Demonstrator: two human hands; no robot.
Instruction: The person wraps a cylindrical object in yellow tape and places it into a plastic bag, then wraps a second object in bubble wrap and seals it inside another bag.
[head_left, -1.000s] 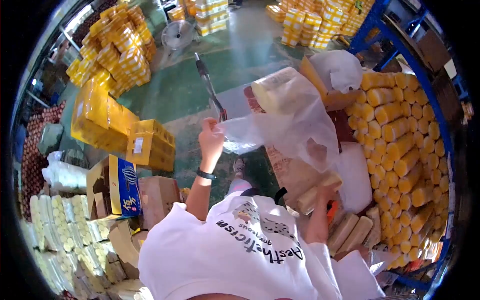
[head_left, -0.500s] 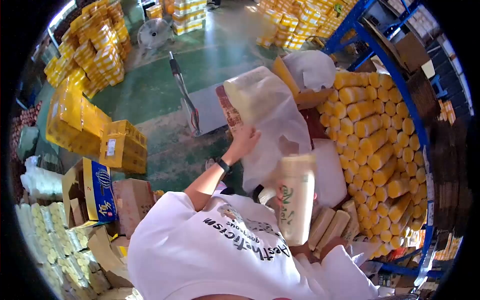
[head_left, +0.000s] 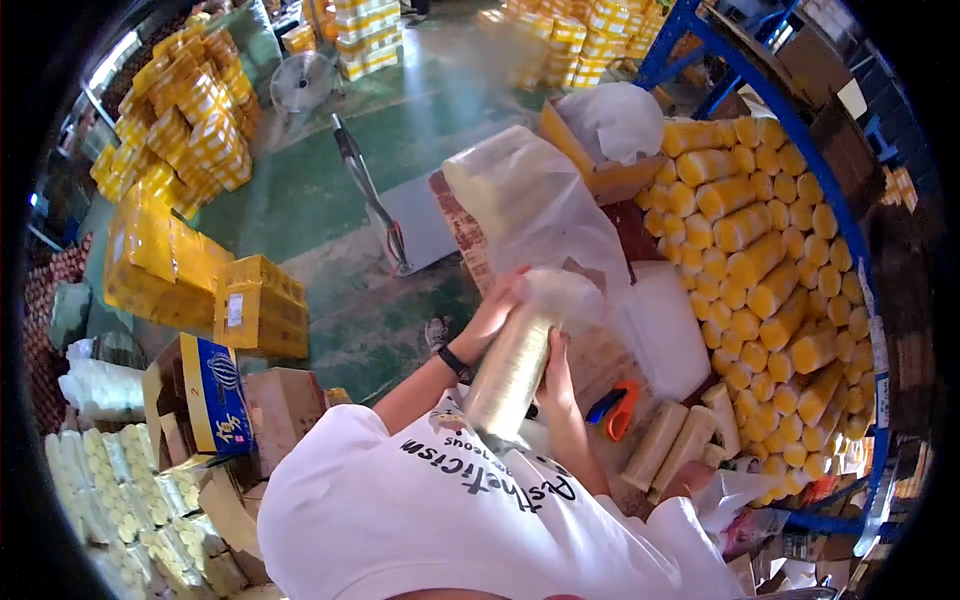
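Observation:
My left hand [head_left: 503, 303], with a dark band on the wrist, grips the upper end of a pale cylindrical pack [head_left: 508, 375] in clear plastic wrap. My right hand [head_left: 556, 368] holds the same pack from its right side, with the fingers partly behind it. The pack is tilted in front of my chest, and its loose plastic end [head_left: 565, 292] points away from me. Beyond it, a large translucent plastic bag [head_left: 530, 200] lies over the worktable. An orange and blue hand tool [head_left: 613, 408] lies to the right of my right forearm.
Similar pale packs [head_left: 655, 445] lie at the table's right. A white plastic-wrapped bundle [head_left: 660, 320] and an open carton [head_left: 600, 175] sit behind. Yellow-ended rolls [head_left: 755, 290] fill a blue rack [head_left: 800, 140]. Yellow cartons [head_left: 260, 305] stand left, near a platform scale [head_left: 425, 225].
My left hand has left the plastic bag and taken hold of the pack. The pack has moved left and tilted, its printed side no longer showing. The orange and blue tool is now uncovered.

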